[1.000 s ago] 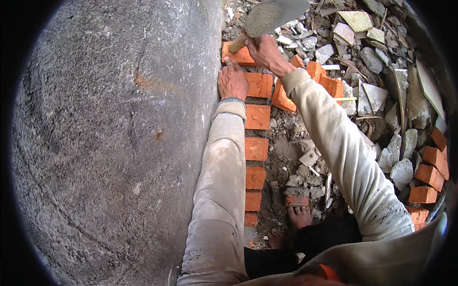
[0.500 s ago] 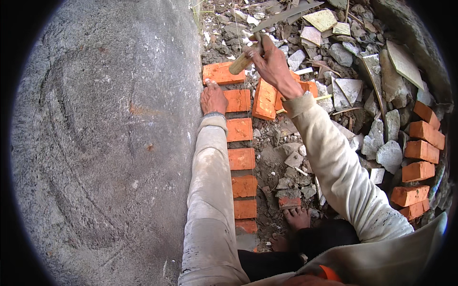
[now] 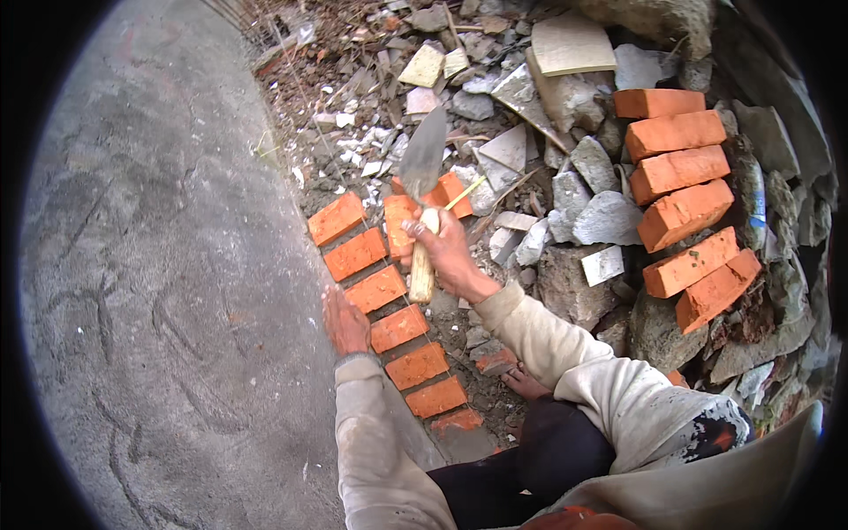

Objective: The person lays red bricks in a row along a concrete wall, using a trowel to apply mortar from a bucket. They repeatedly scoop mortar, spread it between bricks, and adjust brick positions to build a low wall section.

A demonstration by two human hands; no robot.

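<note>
My right hand [image 3: 452,258] is wrapped round the wooden handle of a trowel [image 3: 426,152]. Its grey blade points away from me, over some loose orange bricks [image 3: 399,219]. My left hand [image 3: 345,320] holds nothing; its fingers are stretched out along the foot of the grey wall [image 3: 194,230], beside the laid bricks. These orange bricks [image 3: 376,289] form a row along the wall, with narrow gaps between them. A thin string [image 3: 305,93] runs along the row's right side. Whether my left palm touches the wall or a brick, I cannot tell.
At the right, several orange bricks [image 3: 678,168] lie in a leaning line on the rubble. Broken concrete chunks [image 3: 609,218] and pieces of tile [image 3: 572,44] cover the ground beyond my right arm. My bare foot [image 3: 526,383] is near a half-buried brick piece [image 3: 496,362].
The view has swung rightward. My left hand has left the farthest brick, moved back along the row and straightened its fingers. The trowel, still in my right hand, has come nearer and its blade has turned.
</note>
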